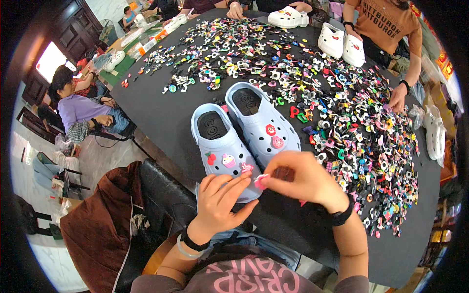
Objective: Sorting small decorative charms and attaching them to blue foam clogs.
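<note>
Two pale blue clogs stand side by side on a black table (161, 117). The left clog (222, 151) carries a strawberry charm, a cupcake charm and a pink one; the right clog (261, 124) carries a red charm and a pink one. My left hand (220, 200) rests against the toe of the left clog, fingers spread. My right hand (300, 178) pinches a small pink charm (260, 180) between its fingertips, just over the left clog's toe.
A wide heap of several colourful shoe charms (351, 122) covers the table's far and right side. White clogs (342, 44) stand at the far edge, where other people's hands reach in. A brown jacket (102, 219) hangs on a chair at my left.
</note>
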A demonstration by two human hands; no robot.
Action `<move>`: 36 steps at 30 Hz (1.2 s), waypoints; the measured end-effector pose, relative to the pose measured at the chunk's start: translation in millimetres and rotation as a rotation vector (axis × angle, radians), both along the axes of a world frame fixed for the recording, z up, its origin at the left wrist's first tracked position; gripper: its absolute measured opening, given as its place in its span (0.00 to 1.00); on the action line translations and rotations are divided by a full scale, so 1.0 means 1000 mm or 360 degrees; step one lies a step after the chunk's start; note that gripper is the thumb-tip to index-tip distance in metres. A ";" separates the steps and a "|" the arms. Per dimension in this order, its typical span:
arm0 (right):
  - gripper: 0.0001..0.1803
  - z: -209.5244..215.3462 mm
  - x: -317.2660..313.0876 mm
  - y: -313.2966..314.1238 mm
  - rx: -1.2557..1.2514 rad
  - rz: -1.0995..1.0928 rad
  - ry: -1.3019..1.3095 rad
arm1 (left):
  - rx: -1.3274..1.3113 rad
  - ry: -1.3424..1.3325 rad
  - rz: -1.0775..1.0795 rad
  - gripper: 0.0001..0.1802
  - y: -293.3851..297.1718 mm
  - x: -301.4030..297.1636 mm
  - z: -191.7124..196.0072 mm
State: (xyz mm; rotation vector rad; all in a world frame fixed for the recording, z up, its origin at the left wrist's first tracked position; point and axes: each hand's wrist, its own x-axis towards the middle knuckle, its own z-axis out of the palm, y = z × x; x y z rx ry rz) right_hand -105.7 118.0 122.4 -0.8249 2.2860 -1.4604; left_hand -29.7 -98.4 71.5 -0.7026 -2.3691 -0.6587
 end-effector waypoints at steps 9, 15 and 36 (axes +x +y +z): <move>0.08 0.033 -0.013 0.050 0.0015 -0.0485 -0.0023 | -0.0092 0.0015 0.0048 0.24 0.001 0.002 -0.003; 0.10 0.003 -0.026 0.057 -0.0040 -0.0260 0.0214 | -0.0035 -0.0073 0.0124 0.20 0.008 -0.008 0.002; 0.10 -0.044 -0.058 0.141 0.1012 -0.0483 0.0536 | -0.0138 -0.0104 0.0158 0.17 -0.005 -0.025 -0.002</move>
